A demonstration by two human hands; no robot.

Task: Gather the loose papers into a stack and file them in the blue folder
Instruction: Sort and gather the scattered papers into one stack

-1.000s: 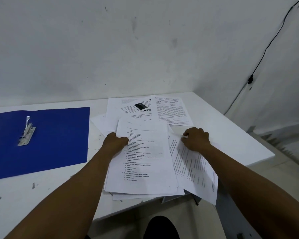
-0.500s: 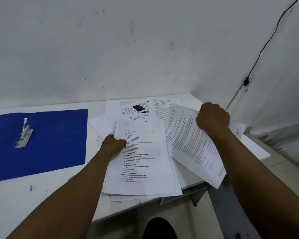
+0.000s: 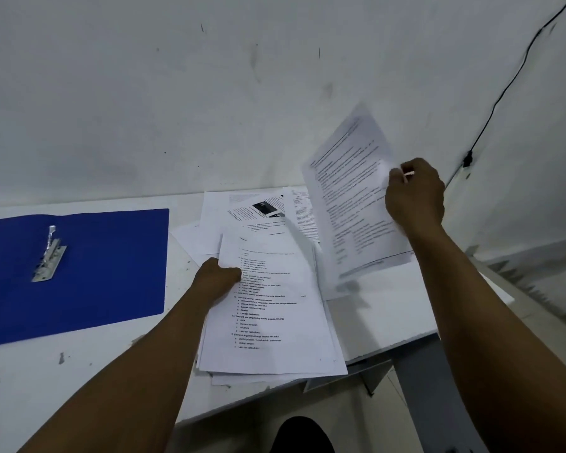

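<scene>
White printed sheet (image 3: 356, 204) pinched in right hand (image 3: 415, 197), lifted clear of table (image 3: 406, 308). Left hand (image 3: 218, 279) gripping left edge of main stack (image 3: 268, 308). Best to lower sheet square onto stack, edges aligned, left grip kept firm. Blue folder (image 3: 105, 263) open, flat, just left of the papers; more loose sheets (image 3: 249, 210) behind.

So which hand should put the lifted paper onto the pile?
The right hand, probably: it already pinches the lifted printed white sheet above the table, while the left hand grips the white paper pile.
</scene>
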